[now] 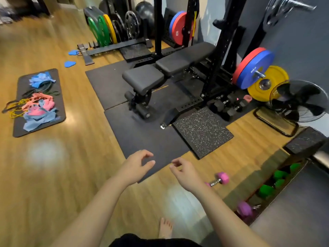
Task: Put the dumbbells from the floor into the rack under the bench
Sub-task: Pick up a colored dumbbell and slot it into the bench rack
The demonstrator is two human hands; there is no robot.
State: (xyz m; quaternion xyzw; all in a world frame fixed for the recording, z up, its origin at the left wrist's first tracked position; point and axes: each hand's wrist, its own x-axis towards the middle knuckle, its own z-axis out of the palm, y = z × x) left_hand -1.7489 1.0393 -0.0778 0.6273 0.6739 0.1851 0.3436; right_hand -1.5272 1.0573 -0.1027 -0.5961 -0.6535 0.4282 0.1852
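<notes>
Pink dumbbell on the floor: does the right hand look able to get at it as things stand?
Probably yes. The pink dumbbell lies on bare wood floor just beyond the right hand, which holds nothing, and nothing sits between them. The right forearm only hides its near end.

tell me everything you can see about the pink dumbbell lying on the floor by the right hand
The pink dumbbell is small, with blocky pink heads that look rubber coated and a short shiny metal handle. It lies flat on the wooden floor, angled, far head fully visible, near head mostly hidden behind the right wrist. Nothing grips it; both hands hover empty above the floor. It sits outside the rack.
</notes>
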